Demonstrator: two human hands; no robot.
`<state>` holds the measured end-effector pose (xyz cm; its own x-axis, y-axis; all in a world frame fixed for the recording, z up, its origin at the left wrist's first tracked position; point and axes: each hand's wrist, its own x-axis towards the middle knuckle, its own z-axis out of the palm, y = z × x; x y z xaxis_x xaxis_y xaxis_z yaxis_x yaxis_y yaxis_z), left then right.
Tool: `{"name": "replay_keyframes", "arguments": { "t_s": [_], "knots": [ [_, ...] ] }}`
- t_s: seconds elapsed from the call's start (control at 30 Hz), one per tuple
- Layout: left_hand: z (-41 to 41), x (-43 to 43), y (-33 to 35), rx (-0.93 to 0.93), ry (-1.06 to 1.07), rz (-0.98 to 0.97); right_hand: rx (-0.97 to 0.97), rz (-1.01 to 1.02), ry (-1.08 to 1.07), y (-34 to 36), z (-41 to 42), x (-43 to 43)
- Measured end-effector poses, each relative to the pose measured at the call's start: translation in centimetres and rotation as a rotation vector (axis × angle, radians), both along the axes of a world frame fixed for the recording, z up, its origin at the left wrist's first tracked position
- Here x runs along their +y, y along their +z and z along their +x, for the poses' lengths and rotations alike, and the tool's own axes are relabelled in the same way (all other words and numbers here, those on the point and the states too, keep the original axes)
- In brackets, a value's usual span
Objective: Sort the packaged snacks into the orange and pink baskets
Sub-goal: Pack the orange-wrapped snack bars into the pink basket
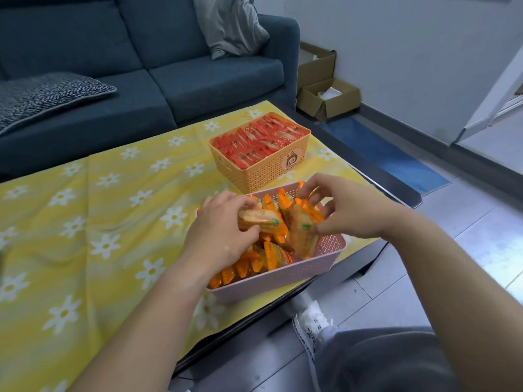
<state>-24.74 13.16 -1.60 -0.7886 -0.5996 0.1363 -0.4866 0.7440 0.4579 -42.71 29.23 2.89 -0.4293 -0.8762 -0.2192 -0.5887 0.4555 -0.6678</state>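
Sorting at mid-frame: left hand (223,233) is gripping one packet (259,217), right hand (349,212) pinching another packet (304,233), likely for slotting into pink basket (283,274).

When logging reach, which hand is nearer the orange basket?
Right. The right hand is over the pink basket, at its far end, close to the orange basket; the left hand is farther back and leftward.

Worn on the head, looking forward and steeply down onto the cloth-covered tabletop (99,222) from its near right-hand edge. Close in on the pink basket (283,274) at frame centre, with the orange basket (263,171) just beyond and the blue sofa (198,80) across the top. Wide-angle, single view, bowing the floor (467,222) lines at the right.
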Motion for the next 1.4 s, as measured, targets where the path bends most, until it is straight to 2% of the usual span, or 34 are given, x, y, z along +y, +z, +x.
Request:
{"name": "replay_keyframes", "arguments": {
  "t_s": [0.1, 0.27, 0.5, 0.57, 0.63, 0.7, 0.77, 0.8, 0.97, 1.1, 1.23, 1.3, 1.4],
  "knots": [
    [0.0, 0.3, 0.2, 0.022, 0.02, -0.023, 0.136, 0.03, 0.058, -0.8, 1.2, -0.6],
    [-0.1, 0.8, 0.4, -0.038, -0.018, -0.087, 0.13, 0.122, 0.107, -2.0, 2.1, -1.4],
    [-0.3, 0.7, 0.6, 0.229, 0.038, 0.04, 0.2, 0.252, 0.22, -2.6, 2.7, -1.9],
    [-0.4, 0.9, 0.7, 0.294, 0.04, 0.097, 0.195, 0.172, 0.122, -1.7, 1.9, -1.9],
    [-0.7, 1.4, 0.7, 0.352, 0.026, 0.168, 0.119, -0.015, -0.09, -0.4, 0.9, -1.6],
    [-1.2, 2.1, 0.7, 0.401, 0.011, 0.242, -0.115, -0.161, -0.255, 0.4, 0.5, -1.5],
    [-1.9, 2.9, 0.7, 0.439, -0.013, 0.274, -0.327, -0.157, -0.283, 0.7, 0.8, -1.5],
    [-2.2, 3.2, 0.6, 0.45, -0.022, 0.285, -0.36, -0.148, -0.269, 0.7, 0.8, -1.6],
    [-2.9, 4.2, 0.5, 0.403, -0.045, 0.45, -0.306, -0.234, -0.276, 0.5, -0.6, -1.5],
    [-3.5, 3.9, 0.9, 0.479, -0.016, 0.532, -0.37, -0.344, -0.213, 0.5, -0.9, -1.7],
    [-3.8, 3.1, 1.5, 0.485, -0.026, 0.671, -0.261, -0.38, -0.169, 0.7, -1.0, -1.9],
    [-3.9, 3.1, 1.5, 0.456, -0.011, 0.636, -0.173, -0.374, -0.173, 0.6, -0.7, -2.3],
    [-4.4, 3.0, 1.3, 0.41, -0.001, 0.492, -0.15, -0.381, -0.195, 0.5, -0.1, -2.8]
  ]
}}
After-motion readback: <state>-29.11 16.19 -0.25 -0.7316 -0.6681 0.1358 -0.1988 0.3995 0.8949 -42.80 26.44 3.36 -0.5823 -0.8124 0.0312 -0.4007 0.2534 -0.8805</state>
